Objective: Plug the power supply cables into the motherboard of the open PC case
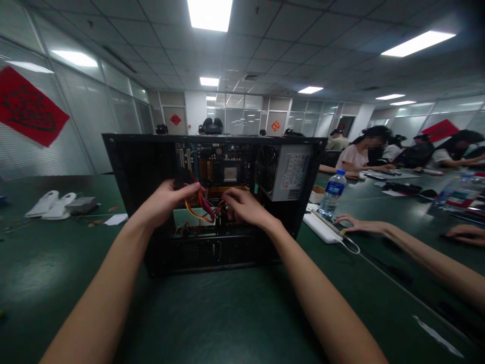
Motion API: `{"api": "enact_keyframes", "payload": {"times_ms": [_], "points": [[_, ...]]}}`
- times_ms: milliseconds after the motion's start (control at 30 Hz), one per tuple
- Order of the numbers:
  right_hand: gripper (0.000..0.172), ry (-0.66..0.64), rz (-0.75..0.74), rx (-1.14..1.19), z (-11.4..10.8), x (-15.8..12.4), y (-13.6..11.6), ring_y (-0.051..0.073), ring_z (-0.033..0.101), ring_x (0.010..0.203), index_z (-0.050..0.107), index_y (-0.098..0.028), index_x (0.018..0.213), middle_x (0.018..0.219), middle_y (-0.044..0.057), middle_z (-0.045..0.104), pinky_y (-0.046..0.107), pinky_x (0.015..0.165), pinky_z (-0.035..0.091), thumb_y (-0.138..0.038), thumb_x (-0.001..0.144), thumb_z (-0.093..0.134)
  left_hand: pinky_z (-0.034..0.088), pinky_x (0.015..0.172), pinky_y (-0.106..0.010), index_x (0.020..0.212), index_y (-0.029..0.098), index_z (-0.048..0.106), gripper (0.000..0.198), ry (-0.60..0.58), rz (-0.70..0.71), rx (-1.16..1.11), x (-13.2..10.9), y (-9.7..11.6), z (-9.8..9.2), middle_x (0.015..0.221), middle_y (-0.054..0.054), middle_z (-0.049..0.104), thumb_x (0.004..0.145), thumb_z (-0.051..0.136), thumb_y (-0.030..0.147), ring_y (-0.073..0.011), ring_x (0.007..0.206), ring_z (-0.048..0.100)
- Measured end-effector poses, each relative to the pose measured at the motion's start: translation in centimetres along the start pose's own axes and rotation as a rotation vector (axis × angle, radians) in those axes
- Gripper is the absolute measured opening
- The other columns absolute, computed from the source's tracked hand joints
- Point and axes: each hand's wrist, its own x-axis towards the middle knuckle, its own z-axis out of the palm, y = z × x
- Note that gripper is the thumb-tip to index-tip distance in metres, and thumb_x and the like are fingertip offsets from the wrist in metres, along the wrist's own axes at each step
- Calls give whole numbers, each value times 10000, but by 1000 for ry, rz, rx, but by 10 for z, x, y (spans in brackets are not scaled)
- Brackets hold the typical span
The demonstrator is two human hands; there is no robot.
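An open black computer case [125, 167] stands on the green table [235, 313] in front of me, its motherboard [215, 169] and power supply [290, 174] showing. Both my arms reach into it. My left hand [168, 199] is closed around a bundle of red and yellow cables [202, 207] in the middle of the case. My right hand [246, 207] sits just right of that bundle with its fingers curled at the cables; what it grips is hidden.
A water bottle [332, 193] and a white flat device [322, 227] lie right of the case, where another person's hand [350, 222] rests. White objects and a grey box [81, 205] lie at the left. Several people sit at the far right.
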Motion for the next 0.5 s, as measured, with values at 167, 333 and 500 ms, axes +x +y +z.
{"api": "enact_keyframes", "payload": {"times_ms": [167,333,500], "points": [[267,-182,26,-42,-19,-14,-27,124,619,540,527,-164,1180,757,16,678,224,487,481,-341,980,514,588,808,-384,916,129,732,463,142,-18,-67,0,8,5,928,-114,767,647,840,491,-262,849,722],[299,-146,118,-515,-31,-25,-34,217,691,797,640,-134,1112,930,115,728,318,716,524,-353,984,483,583,783,-366,911,147,714,453,267,18,-97,1,13,2,953,-104,756,638,824,491,-269,895,711],[329,-473,329,-678,-26,-21,-7,273,639,1170,719,-205,1197,1249,96,701,350,972,483,-341,938,567,579,752,-357,938,145,711,502,306,47,-24,0,15,0,950,-111,753,634,809,532,-270,891,708]]}}
